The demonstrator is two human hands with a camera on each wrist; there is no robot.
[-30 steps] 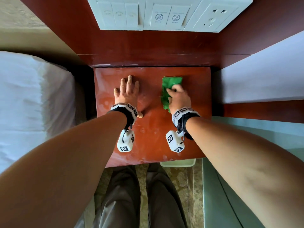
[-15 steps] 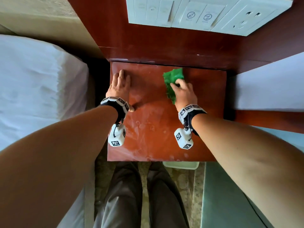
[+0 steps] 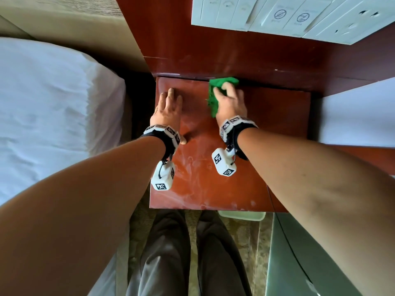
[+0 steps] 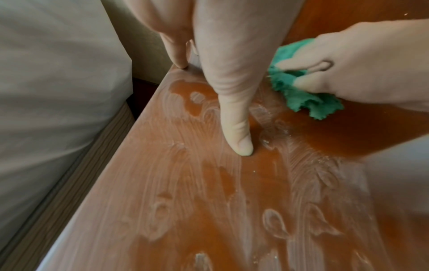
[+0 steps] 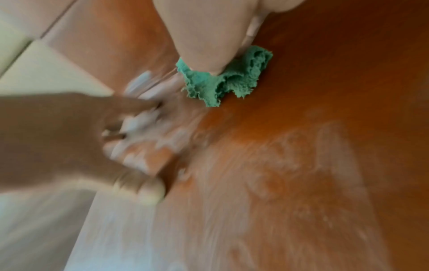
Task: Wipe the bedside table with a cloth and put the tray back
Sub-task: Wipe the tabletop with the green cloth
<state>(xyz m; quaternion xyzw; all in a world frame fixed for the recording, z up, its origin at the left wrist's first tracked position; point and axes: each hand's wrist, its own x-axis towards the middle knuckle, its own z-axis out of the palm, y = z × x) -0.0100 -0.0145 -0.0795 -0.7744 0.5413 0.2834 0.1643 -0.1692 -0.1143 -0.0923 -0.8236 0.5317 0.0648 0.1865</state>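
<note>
Reddish-brown wood is filling the scene: a table (image 3: 213, 184) is standing between a bed (image 3: 53, 116) on the person's left and a second white-covered surface (image 3: 359, 116) on the right, with a panel (image 3: 288, 16) of switches and sockets showing on the wooden wall behind it. Pale streaks and smears are covering the near and left parts of the tabletop (image 4: 209, 201), while the patch around the cloth is looking darker and cleaner. The left hand (image 3: 167, 113) is lying flat near the table's left edge, fingers straight and together, thumb (image 4: 234, 117) stretched out along the wood, holding nothing. The right hand (image 3: 230, 103) is gripping a crumpled green cloth (image 3: 215, 90), fingers curled over it and pressing it onto the tabletop at the back edge, close against the wall. In the right wrist view, the cloth (image 5: 223, 80) is bunching out from under the fingers, and the picture is blurred. In the left wrist view, the cloth (image 4: 299, 95) is lying just beside the left hand, apart from it. A pale tray (image 3: 241, 215) is showing partly below the table's front edge, beside the person's legs (image 3: 183, 253); what it is resting on cannot be told.
</note>
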